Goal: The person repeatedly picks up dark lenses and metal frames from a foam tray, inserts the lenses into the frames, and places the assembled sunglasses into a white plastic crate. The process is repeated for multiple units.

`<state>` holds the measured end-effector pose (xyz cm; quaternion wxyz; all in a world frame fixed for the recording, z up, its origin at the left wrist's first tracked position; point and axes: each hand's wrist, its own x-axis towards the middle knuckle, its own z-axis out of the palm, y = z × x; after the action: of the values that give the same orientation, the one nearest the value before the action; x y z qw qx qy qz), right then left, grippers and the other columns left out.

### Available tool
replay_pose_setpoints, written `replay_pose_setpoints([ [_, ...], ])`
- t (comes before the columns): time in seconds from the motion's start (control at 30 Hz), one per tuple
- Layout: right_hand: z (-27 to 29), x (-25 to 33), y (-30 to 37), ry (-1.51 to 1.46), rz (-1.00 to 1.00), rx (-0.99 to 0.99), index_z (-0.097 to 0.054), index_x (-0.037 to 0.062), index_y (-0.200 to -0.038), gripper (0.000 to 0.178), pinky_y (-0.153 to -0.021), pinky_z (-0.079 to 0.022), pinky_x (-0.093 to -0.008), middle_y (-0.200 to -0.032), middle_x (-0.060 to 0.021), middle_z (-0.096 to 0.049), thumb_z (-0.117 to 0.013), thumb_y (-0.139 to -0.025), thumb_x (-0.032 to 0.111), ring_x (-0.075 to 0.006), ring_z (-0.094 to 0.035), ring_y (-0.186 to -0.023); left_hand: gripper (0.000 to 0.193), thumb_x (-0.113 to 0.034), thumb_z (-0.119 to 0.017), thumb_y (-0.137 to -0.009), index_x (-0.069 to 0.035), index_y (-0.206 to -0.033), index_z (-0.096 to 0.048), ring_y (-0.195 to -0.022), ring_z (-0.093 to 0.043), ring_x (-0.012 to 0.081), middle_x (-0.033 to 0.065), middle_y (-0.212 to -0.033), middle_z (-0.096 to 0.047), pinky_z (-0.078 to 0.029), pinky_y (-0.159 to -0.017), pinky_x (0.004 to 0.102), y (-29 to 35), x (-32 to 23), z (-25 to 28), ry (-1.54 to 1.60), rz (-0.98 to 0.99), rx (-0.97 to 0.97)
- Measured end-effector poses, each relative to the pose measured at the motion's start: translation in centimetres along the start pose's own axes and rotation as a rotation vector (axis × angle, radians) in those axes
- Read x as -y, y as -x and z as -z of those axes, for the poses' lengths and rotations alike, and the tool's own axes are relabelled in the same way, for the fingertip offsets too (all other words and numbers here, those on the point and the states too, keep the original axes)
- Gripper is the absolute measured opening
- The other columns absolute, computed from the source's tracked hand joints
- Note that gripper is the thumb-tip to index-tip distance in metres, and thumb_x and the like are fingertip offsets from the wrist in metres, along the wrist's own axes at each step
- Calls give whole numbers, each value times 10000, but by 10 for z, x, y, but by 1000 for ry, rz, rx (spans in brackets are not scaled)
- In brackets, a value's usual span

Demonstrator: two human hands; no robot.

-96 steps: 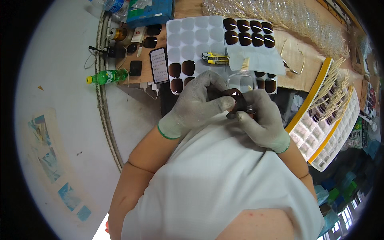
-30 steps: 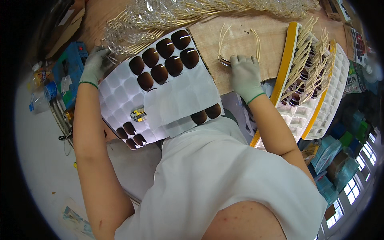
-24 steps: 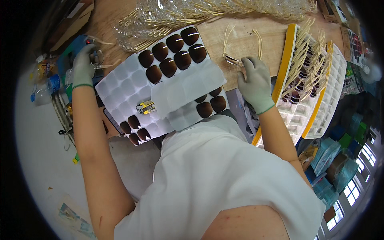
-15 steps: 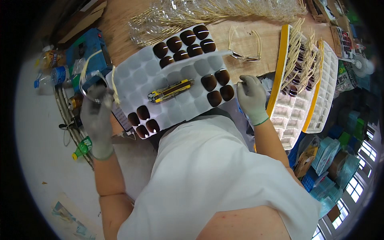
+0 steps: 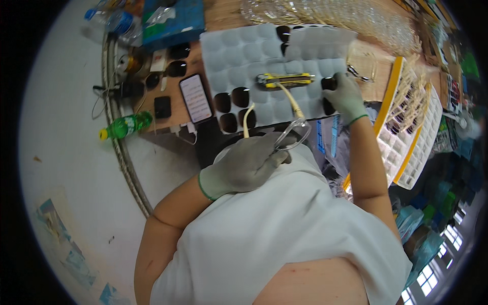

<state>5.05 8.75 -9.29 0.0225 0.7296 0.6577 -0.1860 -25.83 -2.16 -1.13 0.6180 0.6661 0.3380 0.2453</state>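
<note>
My left hand (image 5: 249,163), in a grey glove, is closed around an eyeglass frame (image 5: 293,138) with clear rims and cream temples, held close to my body. At the right end of the white moulded tray (image 5: 249,51), my gloved right hand (image 5: 348,97) has its thumb and fingers closed on a dark brown sunglass lens (image 5: 329,84). Another dark lens (image 5: 328,107) lies just below those fingers. Several more dark lenses (image 5: 240,96) sit in the tray's near left cells. A yellow and black utility knife (image 5: 285,80) lies across the tray's middle.
A flap of white tray sheet (image 5: 320,43) partly covers lenses at the back. To the left are a phone (image 5: 195,98), a green bottle (image 5: 126,126) and a blue box (image 5: 174,23). Wrapped frames (image 5: 330,15) line the far side. White-celled trays with yellow edges (image 5: 389,96) stand at right.
My left hand has brought the eyeglass frame from the far left to in front of my body. My right hand has moved onto the lenses at the tray's right end. The view has shifted.
</note>
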Motion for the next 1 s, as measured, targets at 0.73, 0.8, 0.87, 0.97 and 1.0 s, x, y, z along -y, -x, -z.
replay_pose_setpoints([
  [0.73,90,2,94,-1584,248,379,-607,-52,-1220,316,-776,-529,-276,-1090,-119,-669,-680,-948,91,-119,-627,-865,297,-183,-458,-1060,51,-1215,-554,-803,-655,124,83,-962,-689,-539,-737,281,-88,-54,-55,210,25,-208],
  [0.8,106,-15,86,-1535,272,589,-642,-53,-1163,290,-773,-524,-280,-1038,-106,-678,-694,-940,125,-121,-625,-847,253,-159,-486,-1057,38,-1179,-586,-755,-622,107,47,-890,-681,-519,-706,280,-92,-63,-62,226,23,-178],
  [0.87,123,-33,70,-1390,319,838,-675,-56,-1095,258,-774,-526,-286,-984,-97,-688,-702,-934,145,-127,-630,-841,294,-201,-487,-1036,51,-1160,-573,-774,-690,136,91,-866,-719,-547,-732,276,-94,-73,-58,57,156,-25],
  [0.97,119,-36,70,-1421,280,892,-692,-71,-1042,249,-783,-529,-285,-935,-87,-699,-718,-922,146,-130,-643,-850,313,-215,-482,-1031,57,-1147,-583,-748,-686,125,79,-808,-715,-540,-695,272,-92,-78,-59,-26,133,-28],
  [1.0,115,-34,71,-1450,266,901,-690,-74,-1052,255,-784,-529,-285,-939,-87,-700,-719,-921,144,-130,-644,-854,315,-217,-480,-1032,58,-1145,-583,-743,-685,126,76,-805,-714,-539,-689,273,-89,-77,-60,-16,136,-58],
])
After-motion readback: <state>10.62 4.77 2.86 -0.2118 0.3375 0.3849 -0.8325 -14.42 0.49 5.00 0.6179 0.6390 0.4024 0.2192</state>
